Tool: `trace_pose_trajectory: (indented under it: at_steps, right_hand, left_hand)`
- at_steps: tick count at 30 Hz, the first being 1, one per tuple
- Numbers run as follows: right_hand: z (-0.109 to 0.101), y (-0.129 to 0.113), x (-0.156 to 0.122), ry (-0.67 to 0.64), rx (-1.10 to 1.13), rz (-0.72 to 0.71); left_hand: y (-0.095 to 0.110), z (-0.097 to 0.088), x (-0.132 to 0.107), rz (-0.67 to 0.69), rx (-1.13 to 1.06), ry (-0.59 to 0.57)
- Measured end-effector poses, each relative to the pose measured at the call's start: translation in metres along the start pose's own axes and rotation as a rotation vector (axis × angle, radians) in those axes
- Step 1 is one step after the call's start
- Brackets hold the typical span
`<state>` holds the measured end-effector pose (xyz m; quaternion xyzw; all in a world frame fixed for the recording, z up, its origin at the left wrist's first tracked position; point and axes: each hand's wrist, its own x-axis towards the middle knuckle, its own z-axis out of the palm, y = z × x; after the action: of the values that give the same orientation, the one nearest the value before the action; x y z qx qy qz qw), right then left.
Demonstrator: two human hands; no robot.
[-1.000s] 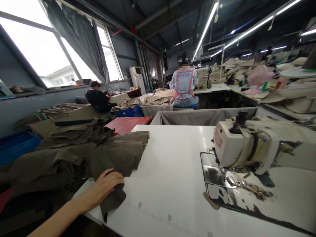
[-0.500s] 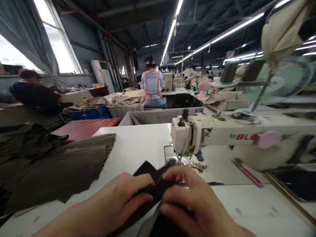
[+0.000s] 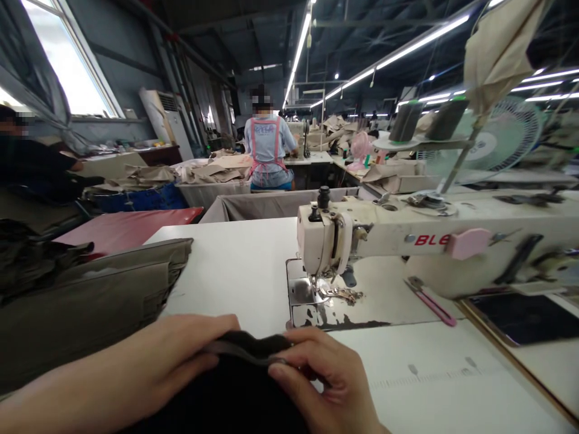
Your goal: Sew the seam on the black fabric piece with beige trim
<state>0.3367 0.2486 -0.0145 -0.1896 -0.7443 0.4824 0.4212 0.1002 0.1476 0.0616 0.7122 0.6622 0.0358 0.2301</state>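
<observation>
A piece of black fabric (image 3: 226, 395) is stretched between my two hands at the table's near edge. My left hand (image 3: 181, 349) pinches its upper edge between thumb and fingers. Gripping the same edge further right, my right hand (image 3: 323, 374) has thumb and fingertips closed on it. A greyish strip (image 3: 239, 351) runs along the folded edge between the hands. Just beyond them stands a white sewing machine (image 3: 325, 241), its needle area and metal plate (image 3: 302, 290) with no cloth under the presser foot.
Pink-handled thread snips (image 3: 432, 303) and a dark flat tablet-like panel (image 3: 527, 316) lie on the right. Stacked olive fabric (image 3: 113, 301) covers the left side. Thread cones (image 3: 404, 123) stand above the machine. A person in a pink-strapped apron (image 3: 269, 144) sits ahead; another sits far left.
The fabric has come back from the machine toward me, and its edge is now spread between my hands. My left hand has shifted left. The view has turned slightly right.
</observation>
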Motion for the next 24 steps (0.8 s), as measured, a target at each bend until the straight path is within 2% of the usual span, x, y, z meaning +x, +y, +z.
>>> trace_pose_trajectory:
  at_steps: [2,4,6,8,11,13,15,18,21,24]
  right_hand:
    - [0.004,0.012,-0.003,0.006,-0.009,0.037]
    - [0.004,0.025,-0.005,0.023,-0.007,0.103]
    - [0.001,0.036,-0.007,0.073,-0.012,0.159]
    - [-0.004,0.045,-0.008,0.095,-0.052,0.157]
    - [-0.015,0.051,-0.007,0.042,-0.092,0.179]
    - [-0.023,0.049,-0.006,-0.007,-0.006,0.309]
    - [-0.027,0.045,-0.003,-0.029,0.128,0.445]
    - [-0.027,0.04,0.0,0.069,0.265,0.523]
    - [-0.023,0.042,0.002,0.184,0.363,0.575]
    - [-0.025,0.044,0.002,0.181,0.402,0.637]
  left_hand:
    - [-0.003,0.007,0.013,0.004,-0.038,-0.116]
    - [-0.002,0.024,0.029,0.023,-0.083,-0.129]
    - [0.004,0.047,0.046,0.023,-0.107,-0.055]
    - [0.015,0.07,0.062,-0.009,-0.135,0.08]
    - [0.028,0.09,0.078,0.013,-0.221,0.206]
    - [0.032,0.088,0.083,0.08,-0.269,0.198]
    - [0.033,0.078,0.086,0.154,-0.273,0.16]
    - [0.035,0.066,0.092,0.247,-0.157,0.223]
    - [0.039,0.07,0.097,0.204,-0.11,0.36]
    - [0.041,0.08,0.1,0.156,-0.197,0.368]
